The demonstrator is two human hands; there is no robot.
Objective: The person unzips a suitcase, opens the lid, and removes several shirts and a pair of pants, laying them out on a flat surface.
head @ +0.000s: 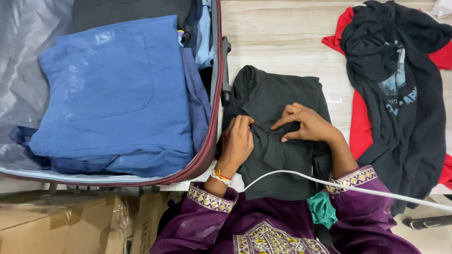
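Black folded shirt [278, 122] was pressed flat w/ left hand [237, 143] curled, right hand [306, 123] fingers spread, beside open suitcase [214, 94]

Both forearms reach forward from wide purple sleeves with gold-embroidered cuffs, wrists bare beyond the cuffs. The left hand [237, 143] lies palm down, fingers curled loosely under at the knuckles, with red and yellow threads tied around its wrist. The right hand [306, 124] is also palm down, its wrist bent inward so the fingers point toward the left hand; index finger and thumb are stretched out, forming an open fork. The two hands lie near each other, not touching.
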